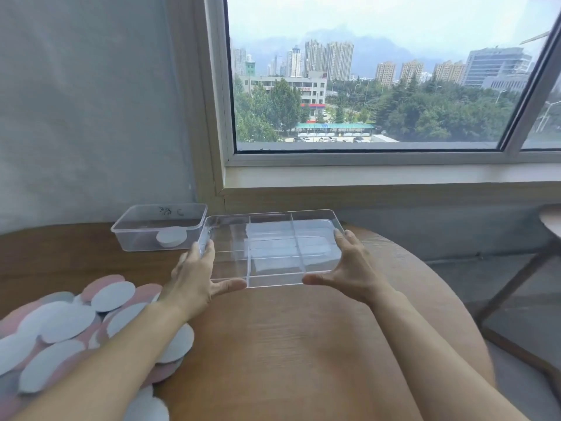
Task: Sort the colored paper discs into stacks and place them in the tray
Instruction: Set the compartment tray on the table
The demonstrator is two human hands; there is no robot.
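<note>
Positioning of the tray (pixel 273 259) appears to be the step in hand; no disc lies in it yet and sorting has not begun. The left hand (pixel 194 275) holds the tray's near left corner, fingers up the side wall and thumb along the near edge; the right hand (pixel 349 268) holds the near right corner the same way; the hands are well apart, one at each end. Whether the tray rests on the table (pixel 303 344) or is lifted clear cannot be told. The tray is clear rigid plastic, rectangular, shallow, with thin partitions forming several compartments. The paper discs (pixel 66 323) lie in a loose overlapping heap at the near left of the table, under the left forearm; they are flat, matt, round, pale grey-blue and pink. A clear plastic box (pixel 158 229) stands just beside the tray's far left corner, with a short white stack (pixel 171 237) inside. The table is wood-grained with a rounded edge. The next move likely calls for setting the tray down level near the heap, then freeing both hands to separate thin sheets that will slide and cling.
</note>
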